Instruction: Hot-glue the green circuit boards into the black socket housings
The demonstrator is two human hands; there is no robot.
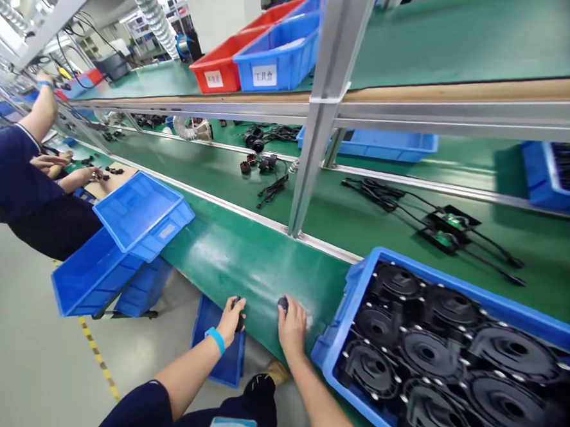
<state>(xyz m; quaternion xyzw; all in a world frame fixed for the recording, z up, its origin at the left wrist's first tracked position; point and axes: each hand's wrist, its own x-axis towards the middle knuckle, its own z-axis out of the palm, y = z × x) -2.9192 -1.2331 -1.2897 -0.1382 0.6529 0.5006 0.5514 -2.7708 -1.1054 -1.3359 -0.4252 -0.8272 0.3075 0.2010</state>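
My left hand point(230, 320), with a blue wristband point(216, 339) on its wrist, rests at the near edge of the green workbench point(249, 261) and is closed on a small black part point(238, 312). My right hand point(292, 326) lies flat beside it, fingers over another small black part point(283, 302) on the mat. Just right of my right hand stands a blue crate point(351, 280) filled with several round black plastic housings point(467, 350).
Black cables with small green circuit boards point(447, 229) lie on the conveyor belt. Empty blue bins point(142, 212) are stacked to the left. A steel upright point(316, 134) carries a shelf with red and blue bins point(275, 59). Other workers' arms point(42, 119) reach in at far left.
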